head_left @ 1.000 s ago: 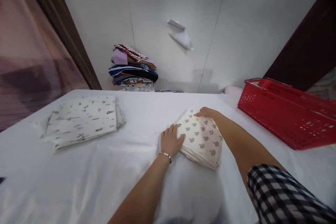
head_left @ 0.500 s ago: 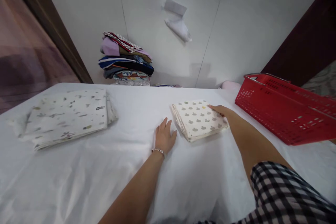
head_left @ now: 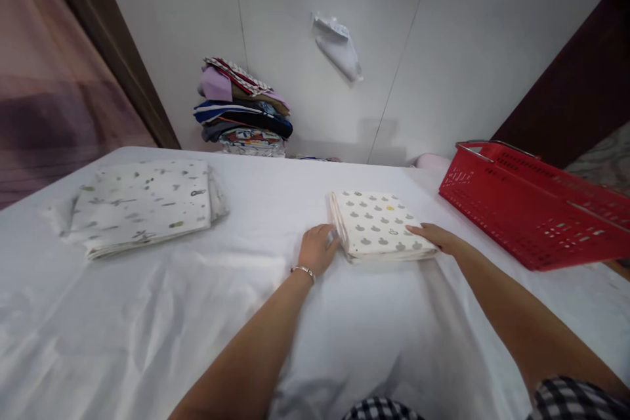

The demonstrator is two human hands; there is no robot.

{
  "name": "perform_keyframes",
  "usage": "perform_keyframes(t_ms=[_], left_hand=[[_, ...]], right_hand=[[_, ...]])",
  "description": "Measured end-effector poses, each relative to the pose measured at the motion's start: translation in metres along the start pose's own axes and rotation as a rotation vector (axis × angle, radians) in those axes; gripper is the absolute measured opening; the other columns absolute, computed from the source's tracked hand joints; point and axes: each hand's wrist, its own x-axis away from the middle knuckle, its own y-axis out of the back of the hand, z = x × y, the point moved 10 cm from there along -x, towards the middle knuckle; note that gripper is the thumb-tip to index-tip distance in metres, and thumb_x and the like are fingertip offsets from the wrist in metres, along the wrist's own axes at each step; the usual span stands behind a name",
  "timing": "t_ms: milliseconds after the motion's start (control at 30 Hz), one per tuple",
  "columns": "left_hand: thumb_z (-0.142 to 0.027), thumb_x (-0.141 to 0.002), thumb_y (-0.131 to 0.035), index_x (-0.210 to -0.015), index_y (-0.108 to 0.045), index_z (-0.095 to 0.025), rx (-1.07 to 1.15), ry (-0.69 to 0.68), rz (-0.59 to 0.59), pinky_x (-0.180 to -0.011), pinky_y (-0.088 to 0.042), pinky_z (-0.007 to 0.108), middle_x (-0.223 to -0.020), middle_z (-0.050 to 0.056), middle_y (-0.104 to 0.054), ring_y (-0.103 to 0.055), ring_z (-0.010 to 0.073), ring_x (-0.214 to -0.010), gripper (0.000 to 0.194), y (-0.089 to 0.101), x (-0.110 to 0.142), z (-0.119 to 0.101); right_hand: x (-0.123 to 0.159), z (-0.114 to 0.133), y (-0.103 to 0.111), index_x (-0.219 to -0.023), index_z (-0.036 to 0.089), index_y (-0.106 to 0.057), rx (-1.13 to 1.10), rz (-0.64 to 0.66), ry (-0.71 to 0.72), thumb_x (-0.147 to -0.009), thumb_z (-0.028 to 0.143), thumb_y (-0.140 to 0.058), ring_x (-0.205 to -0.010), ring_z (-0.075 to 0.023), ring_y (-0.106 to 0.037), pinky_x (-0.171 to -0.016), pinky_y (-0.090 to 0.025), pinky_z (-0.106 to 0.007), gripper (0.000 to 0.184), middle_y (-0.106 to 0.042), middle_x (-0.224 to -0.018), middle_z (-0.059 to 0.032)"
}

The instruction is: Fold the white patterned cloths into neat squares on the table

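A folded white cloth (head_left: pixel 377 223) with grey duck-like prints lies on the white-covered surface in front of me. My left hand (head_left: pixel 317 249) is at its left edge, fingers curled and thumb close to the folded layers. On the right side, my right hand (head_left: pixel 436 237) grips the cloth's edge, with the thumb on top and the other fingers mostly hidden beneath. Farther left lies a larger folded white cloth (head_left: pixel 147 203) with scattered grey and green prints, apart from both hands.
A red plastic basket (head_left: pixel 522 210) with metal handles stands at the right. Behind the surface's far edge rises a stack of folded clothes (head_left: pixel 243 108). A white plastic bag (head_left: pixel 339 49) is on the wall, and a pinkish curtain (head_left: pixel 59 72) hangs at the left.
My left hand has moved in to the cloth's left edge and its fingers have curled. My right hand has slid nearer along the right side. The view has shifted slightly.
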Motion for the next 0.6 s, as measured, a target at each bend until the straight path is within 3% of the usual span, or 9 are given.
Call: perform_keyframes(t_ms=[100,233,267,367,467,600], left_hand=[[-0.025,-0.079,-0.054,-0.101,-0.061,-0.019,0.066,-0.013,-0.03,-0.087,-0.043,0.036,-0.098,0.006,-0.064,-0.057,0.019,-0.094,0.023,0.003,0.0,-0.008],[-0.024,-0.08,-0.052,-0.084,-0.066,-0.02,0.151,0.032,0.018,-0.073,-0.045,0.028,-0.081,0.002,-0.062,-0.056,0.0139,-0.076,0.015,-0.004,0.001,-0.01],[-0.023,-0.08,-0.051,-0.082,-0.066,-0.021,0.161,0.042,0.046,-0.071,-0.044,0.026,-0.077,0.001,-0.061,-0.055,0.0132,-0.074,0.015,-0.008,0.001,-0.01],[-0.022,-0.078,-0.051,-0.081,-0.067,-0.022,0.17,0.065,0.119,-0.068,-0.043,0.025,-0.074,0.0,-0.06,-0.054,0.0127,-0.072,0.016,-0.016,0.003,-0.009],[-0.023,-0.079,-0.05,-0.079,-0.067,-0.022,0.154,0.072,0.147,-0.068,-0.041,0.024,-0.075,0.0,-0.06,-0.053,0.0127,-0.072,0.017,-0.017,0.003,-0.009],[-0.023,-0.08,-0.048,-0.075,-0.066,-0.021,0.115,0.089,0.167,-0.067,-0.041,0.024,-0.075,0.001,-0.058,-0.053,0.0131,-0.073,0.019,-0.015,0.002,-0.008]], right_hand=[[0.011,0.006,0.004,-0.123,0.013,-0.052,0.186,-0.031,0.014,-0.073,0.064,-0.052,-0.113,-0.0307,-0.05,-0.093,-0.04,-0.04,0.072,-0.051,-0.127,-0.0184],[0.038,0.07,0.014,-0.113,0.016,-0.058,0.228,-0.268,0.307,-0.079,0.045,-0.049,-0.1,-0.0261,-0.057,-0.087,-0.041,-0.037,0.045,-0.063,-0.108,-0.0122],[0.048,0.09,0.009,-0.105,0.018,-0.062,0.16,-0.274,0.404,-0.081,0.041,-0.047,-0.093,-0.0225,-0.059,-0.082,-0.042,-0.033,0.036,-0.066,-0.1,-0.0088],[0.074,0.141,-0.028,-0.083,0.022,-0.064,-0.052,-0.101,0.586,-0.079,0.036,-0.047,-0.072,-0.0154,-0.059,-0.066,-0.043,-0.024,0.023,-0.066,-0.078,-0.0005],[0.093,0.18,-0.06,-0.077,0.022,-0.063,-0.067,-0.025,0.644,-0.078,0.033,-0.049,-0.063,-0.0129,-0.056,-0.06,-0.039,-0.022,0.018,-0.063,-0.067,0.0023],[0.097,0.207,-0.084,-0.071,0.02,-0.06,0.115,-0.023,0.63,-0.082,0.037,-0.048,-0.064,-0.0127,-0.054,-0.059,-0.034,-0.022,0.024,-0.063,-0.068,0.0002]])
